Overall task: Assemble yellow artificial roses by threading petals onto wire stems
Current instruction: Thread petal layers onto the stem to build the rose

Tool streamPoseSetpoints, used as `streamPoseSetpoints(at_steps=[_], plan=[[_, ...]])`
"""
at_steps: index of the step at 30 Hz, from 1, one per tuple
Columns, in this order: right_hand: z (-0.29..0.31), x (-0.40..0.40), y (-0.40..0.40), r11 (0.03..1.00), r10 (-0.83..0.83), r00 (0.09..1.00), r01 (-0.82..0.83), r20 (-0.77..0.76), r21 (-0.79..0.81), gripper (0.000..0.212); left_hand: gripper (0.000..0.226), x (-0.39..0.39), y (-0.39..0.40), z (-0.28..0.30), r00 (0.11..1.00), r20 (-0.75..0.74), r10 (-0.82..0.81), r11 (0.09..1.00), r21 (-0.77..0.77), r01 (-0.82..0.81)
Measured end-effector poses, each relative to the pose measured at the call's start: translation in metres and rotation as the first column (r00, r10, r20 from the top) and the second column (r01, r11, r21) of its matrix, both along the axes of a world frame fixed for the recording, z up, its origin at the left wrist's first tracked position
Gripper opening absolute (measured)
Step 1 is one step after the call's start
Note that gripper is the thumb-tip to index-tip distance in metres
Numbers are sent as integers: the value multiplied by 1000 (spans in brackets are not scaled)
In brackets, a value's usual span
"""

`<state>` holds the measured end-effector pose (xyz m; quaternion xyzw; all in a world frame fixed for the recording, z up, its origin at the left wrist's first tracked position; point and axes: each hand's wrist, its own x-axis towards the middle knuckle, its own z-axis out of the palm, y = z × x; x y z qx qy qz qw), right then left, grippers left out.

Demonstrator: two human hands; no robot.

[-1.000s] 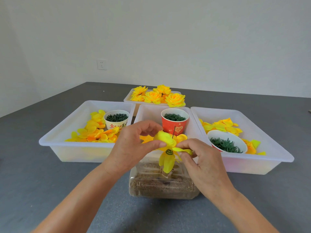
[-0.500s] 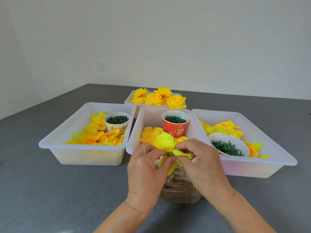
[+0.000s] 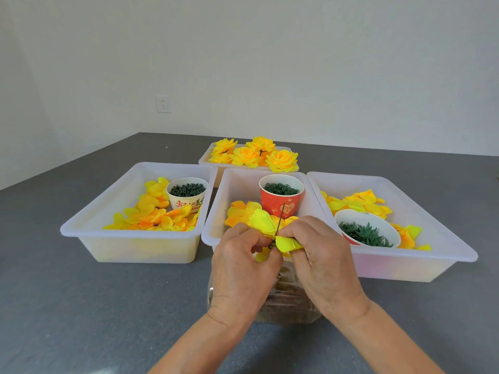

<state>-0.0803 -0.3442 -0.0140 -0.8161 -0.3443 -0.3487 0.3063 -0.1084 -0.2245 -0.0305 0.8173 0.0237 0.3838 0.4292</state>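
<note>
While our left hand (image 3: pixel 240 273) curls its fingers round the green piece under the petals (image 3: pixel 266 221), our right hand (image 3: pixel 321 263) pinches a yellow petal beside the thin wire (image 3: pixel 280 215), which stands up between the two hands. Both hands hover just in front of the middle tray (image 3: pixel 216 211). Beneath them sits a clear box (image 3: pixel 286 306). Inside the middle tray stand a red cup (image 3: pixel 280 201) and loose petals. Left of that tray lies another tray (image 3: pixel 89 220), right of it a third (image 3: pixel 432 220), and behind it finished roses (image 3: pixel 253 155).
</note>
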Motion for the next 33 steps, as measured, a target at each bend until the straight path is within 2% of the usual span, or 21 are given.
streamPoseSetpoints(at_steps=[7,12,15,19,22,24,28,30,33], plan=[[16,6,4,986,-70,993,54,96,157,26,16,-1,0,-2,1000,-14,-13,999,-38,12],[26,8,6,977,-47,993,23,109,213,24,15,-1,0,-2,1000,3,-14,1000,-15,14],[34,12,4,934,50,998,-32,-42,356,19,15,0,1,-2,1000,7,-11,1000,-16,11],[42,27,3,768,211,935,22,-285,640,21,13,0,5,-2,998,-46,-53,997,-64,50],[42,41,-1,673,329,862,72,-386,736,13,10,-2,10,4,993,-73,-96,992,-89,89],[37,54,-4,639,364,826,113,-429,761,16,16,-4,14,12,993,-41,-107,984,-151,100],[29,77,-7,675,321,812,164,-487,719,30,29,10,29,36,999,27,-41,966,-254,46],[28,84,-4,692,295,818,174,-494,701,33,35,27,38,48,1000,-9,-2,974,-225,0],[26,90,2,717,283,805,184,-522,672,28,25,56,47,63,993,-101,-56,960,-278,26]])
